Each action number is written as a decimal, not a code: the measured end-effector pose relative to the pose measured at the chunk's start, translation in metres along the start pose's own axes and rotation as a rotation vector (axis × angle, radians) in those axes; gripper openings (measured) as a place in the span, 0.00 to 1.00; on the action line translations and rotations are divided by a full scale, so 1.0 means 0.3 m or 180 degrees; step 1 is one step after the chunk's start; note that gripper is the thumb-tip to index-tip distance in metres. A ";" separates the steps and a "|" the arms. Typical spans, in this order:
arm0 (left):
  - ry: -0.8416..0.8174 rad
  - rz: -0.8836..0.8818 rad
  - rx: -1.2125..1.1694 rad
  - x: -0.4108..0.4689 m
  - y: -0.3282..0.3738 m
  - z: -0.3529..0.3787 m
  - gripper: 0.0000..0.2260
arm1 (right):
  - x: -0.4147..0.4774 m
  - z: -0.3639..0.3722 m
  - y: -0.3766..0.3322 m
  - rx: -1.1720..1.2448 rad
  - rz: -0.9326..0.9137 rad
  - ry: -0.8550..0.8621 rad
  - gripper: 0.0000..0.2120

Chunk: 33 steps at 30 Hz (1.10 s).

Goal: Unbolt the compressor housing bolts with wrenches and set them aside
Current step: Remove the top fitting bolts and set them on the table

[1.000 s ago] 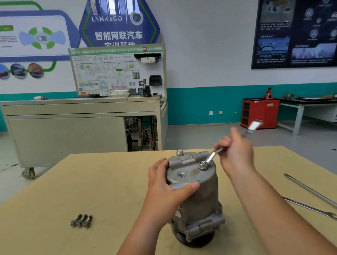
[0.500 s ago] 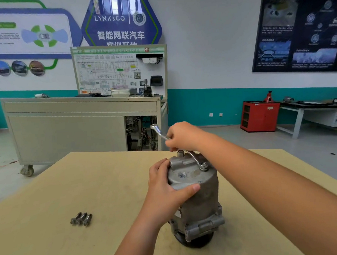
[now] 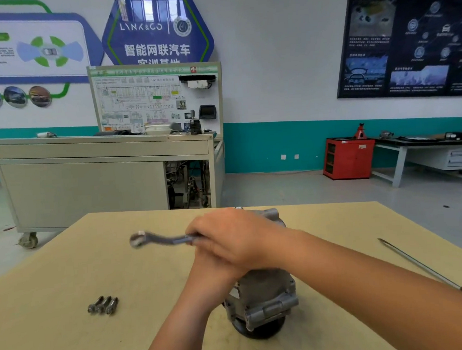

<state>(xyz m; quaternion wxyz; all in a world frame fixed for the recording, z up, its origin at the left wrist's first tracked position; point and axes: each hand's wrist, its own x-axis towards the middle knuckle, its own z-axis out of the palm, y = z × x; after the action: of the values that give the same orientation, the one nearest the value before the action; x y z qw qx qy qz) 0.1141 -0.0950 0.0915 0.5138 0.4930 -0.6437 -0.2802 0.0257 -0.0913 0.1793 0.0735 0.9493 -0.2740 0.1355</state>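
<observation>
While the person's right hand [image 3: 228, 237] clenches around the shaft of a grey metal wrench [image 3: 160, 238], its forearm reaches in from the near right corner of the pale wooden tabletop [image 3: 67, 266] and crosses over the left arm. The wrench is blurred. It sticks out of the fist toward the left edge, roughly level, with its ring end out over bare wood. The end inside the fist is hidden, so I cannot tell whether it sits on a bolt.

The left hand [image 3: 207, 265] lies under the right one, up against the top of the grey cast-metal compressor [image 3: 267, 294]. Only its back and wrist show, so I cannot tell whether its fingers grip the housing or merely rest there.

The compressor stands upright on its dark round end about midway between the left and right edges. Its top is mostly covered by the two hands, with a grey fitting showing on the far side.

Three short dark steel bolts [image 3: 102, 305] lie side by side, touching, well to the left of the compressor and nearer the near edge.

Along the right edge lies a long thin screwdriver with a red handle [image 3: 419, 266]. Its tip points toward the far right corner and its handle toward the near one.

Beyond the far edge stands a grey wheeled cabinet [image 3: 82, 189] carrying a wiring-diagram board, and a small red cabinet [image 3: 348, 158] sits against the wall.
</observation>
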 end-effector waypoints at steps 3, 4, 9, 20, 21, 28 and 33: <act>0.0096 0.0206 0.0180 0.000 0.001 0.005 0.21 | -0.136 0.028 -0.031 0.0394 -0.0569 0.0805 0.09; 0.0038 0.0287 0.0178 -0.008 -0.001 0.000 0.26 | -0.189 0.043 -0.032 0.0632 -0.0582 0.1115 0.09; -0.0013 0.0136 -0.0200 -0.017 0.009 -0.019 0.41 | -0.370 0.090 0.024 0.2728 0.0067 0.3154 0.22; -0.0106 0.0067 -0.0130 -0.031 0.024 -0.033 0.36 | -0.034 -0.006 0.405 0.3667 0.3448 0.1992 0.05; -0.0123 0.0079 -0.0132 -0.029 0.025 -0.037 0.36 | 0.000 -0.018 0.406 0.3346 0.3441 0.1497 0.03; -0.0106 0.0044 -0.0164 -0.030 0.033 -0.036 0.38 | 0.161 -0.040 0.343 0.1627 0.2504 -0.0057 0.09; -0.0073 0.0078 -0.0166 -0.024 0.029 -0.030 0.37 | 0.228 -0.036 0.246 -0.0066 0.1344 -0.0445 0.10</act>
<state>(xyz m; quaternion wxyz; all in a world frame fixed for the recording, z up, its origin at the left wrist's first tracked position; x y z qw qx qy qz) 0.1194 -0.0838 0.0991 0.5226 0.4683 -0.6480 -0.2962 0.0392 -0.1850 0.2147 0.0342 0.8771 -0.4725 0.0790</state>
